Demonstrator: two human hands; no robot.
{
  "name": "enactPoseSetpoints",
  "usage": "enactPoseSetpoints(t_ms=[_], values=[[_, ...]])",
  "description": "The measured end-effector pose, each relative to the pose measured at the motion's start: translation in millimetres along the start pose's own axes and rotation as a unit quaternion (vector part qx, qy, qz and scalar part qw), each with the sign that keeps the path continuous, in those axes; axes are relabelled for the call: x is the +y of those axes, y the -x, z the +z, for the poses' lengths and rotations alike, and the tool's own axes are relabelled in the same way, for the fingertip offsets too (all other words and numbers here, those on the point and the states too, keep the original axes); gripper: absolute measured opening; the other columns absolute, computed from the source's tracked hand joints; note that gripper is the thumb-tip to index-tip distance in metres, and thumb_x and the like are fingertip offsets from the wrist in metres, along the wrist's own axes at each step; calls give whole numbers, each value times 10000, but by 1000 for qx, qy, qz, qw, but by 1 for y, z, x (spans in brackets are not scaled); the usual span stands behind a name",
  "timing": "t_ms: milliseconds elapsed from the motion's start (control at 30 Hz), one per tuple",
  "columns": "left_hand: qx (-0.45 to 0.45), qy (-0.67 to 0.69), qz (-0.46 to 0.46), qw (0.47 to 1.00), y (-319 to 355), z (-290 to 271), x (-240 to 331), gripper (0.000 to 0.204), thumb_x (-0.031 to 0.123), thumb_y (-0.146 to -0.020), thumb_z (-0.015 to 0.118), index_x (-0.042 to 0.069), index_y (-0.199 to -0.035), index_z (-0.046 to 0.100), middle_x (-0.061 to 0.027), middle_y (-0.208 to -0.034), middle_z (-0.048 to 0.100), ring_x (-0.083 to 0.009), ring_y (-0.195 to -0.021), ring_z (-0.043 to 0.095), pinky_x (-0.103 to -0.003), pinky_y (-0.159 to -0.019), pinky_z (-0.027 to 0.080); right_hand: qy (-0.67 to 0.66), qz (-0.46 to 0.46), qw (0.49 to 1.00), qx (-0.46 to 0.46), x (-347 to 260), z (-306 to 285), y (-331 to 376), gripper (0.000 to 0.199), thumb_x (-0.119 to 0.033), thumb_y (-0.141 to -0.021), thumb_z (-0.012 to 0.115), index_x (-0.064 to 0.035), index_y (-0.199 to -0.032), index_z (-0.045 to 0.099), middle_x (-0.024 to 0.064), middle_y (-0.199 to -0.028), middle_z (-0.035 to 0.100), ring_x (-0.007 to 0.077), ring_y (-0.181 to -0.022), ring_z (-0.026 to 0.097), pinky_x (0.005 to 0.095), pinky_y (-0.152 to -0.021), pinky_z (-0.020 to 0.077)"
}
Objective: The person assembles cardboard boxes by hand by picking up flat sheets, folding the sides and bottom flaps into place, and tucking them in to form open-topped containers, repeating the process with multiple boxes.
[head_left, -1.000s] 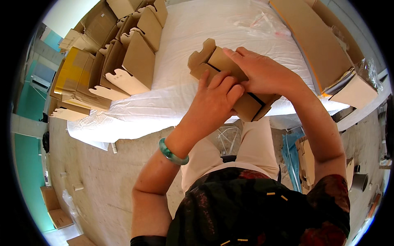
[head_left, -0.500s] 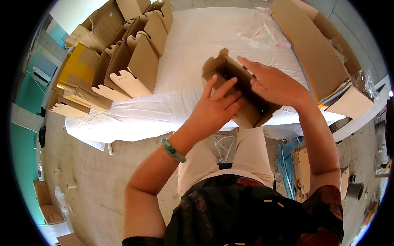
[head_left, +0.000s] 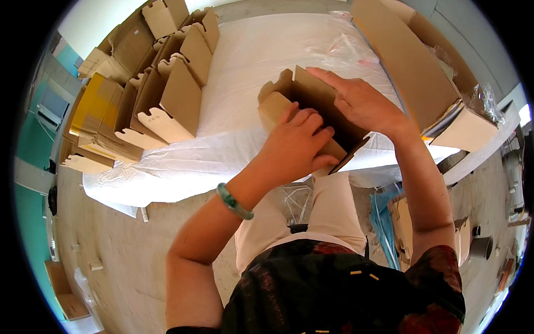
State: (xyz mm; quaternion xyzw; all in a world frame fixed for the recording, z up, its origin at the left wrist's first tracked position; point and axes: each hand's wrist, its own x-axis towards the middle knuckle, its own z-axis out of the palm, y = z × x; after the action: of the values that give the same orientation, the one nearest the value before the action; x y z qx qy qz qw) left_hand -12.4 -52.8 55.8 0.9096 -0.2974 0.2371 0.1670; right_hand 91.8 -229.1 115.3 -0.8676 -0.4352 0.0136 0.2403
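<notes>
A narrow open cardboard box [head_left: 272, 108] with notched end edges is in front of me at the near edge of the covered table. My left hand [head_left: 295, 142] has its fingers curled over the box's left wall, gripping it. On the opposite side, my right hand [head_left: 364, 103] holds the right wall, its index finger lying along the top edge and its other fingers bent toward the inside. The box's dark interior shows between the two hands, and its floor is partly hidden. A green bangle [head_left: 233, 201] circles my left wrist.
Several similar open cardboard boxes [head_left: 181, 103] stand in rows on the table's left, one with yellow tape [head_left: 95, 106]. At the right lies a large open carton [head_left: 403, 61] with clear plastic in it. White sheeting [head_left: 239, 72] covers the table; thin clear plastic [head_left: 347, 50] lies at the back.
The box's walls have spread apart, so its opening looks wider. My left fingers have gone from outstretched to curled over the left wall; my right hand has shifted along the right wall's edge.
</notes>
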Motion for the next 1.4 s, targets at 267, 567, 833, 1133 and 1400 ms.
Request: enactPoseSetpoints(t_ms=[267, 567, 833, 1133, 1400], values=[[128, -19, 1, 992, 32, -33, -1, 273, 294, -762, 800, 92, -879, 659, -54, -931, 624, -266, -984, 626, -486, -1051, 371, -19, 52, 998, -26, -6, -9, 1, 640, -22, -867, 439, -195, -1482, 390, 178, -1207, 616, 360, -1019, 600, 409, -914, 466], [198, 74, -108, 971, 15, -44, -5, 140, 72, -773, 767, 56, -846, 649, -61, -783, 617, -253, -753, 598, -381, -807, 484, 88, -116, 985, 96, -19, 14, -28, 596, -79, -888, 574, -133, -1459, 412, 142, -1417, 478, 330, -1172, 553, 416, -978, 452], [251, 70, -102, 960, 28, -24, -13, 192, 35, -778, 750, 18, -958, 683, -142, -1022, 650, -333, -975, 621, -393, -829, 517, 182, -103, 978, 5, -23, 17, -57, 242, -64, -842, 647, -48, -1081, 685, 84, -1060, 648, 289, -1096, 580, 404, -975, 462], [267, 108, -88, 954, 25, -15, -11, 193, 8, -835, 691, 17, -1028, 678, -149, -1061, 635, -335, -981, 620, -367, -839, 521, 313, -214, 925, 25, -17, 35, -45, 140, -86, -797, 603, -107, -855, 729, 81, -848, 658, 274, -885, 624, 511, -1073, 386], [296, 275, -263, 876, 3, -37, -60, 240, 92, -954, 606, 26, -1183, 634, -74, -1127, 648, -177, -1000, 616, -302, -855, 494, 107, -40, 988, -107, -31, 17, -87, 99, -85, -816, 635, -20, -879, 676, 114, -853, 649, 318, -870, 657, 431, -756, 514]])
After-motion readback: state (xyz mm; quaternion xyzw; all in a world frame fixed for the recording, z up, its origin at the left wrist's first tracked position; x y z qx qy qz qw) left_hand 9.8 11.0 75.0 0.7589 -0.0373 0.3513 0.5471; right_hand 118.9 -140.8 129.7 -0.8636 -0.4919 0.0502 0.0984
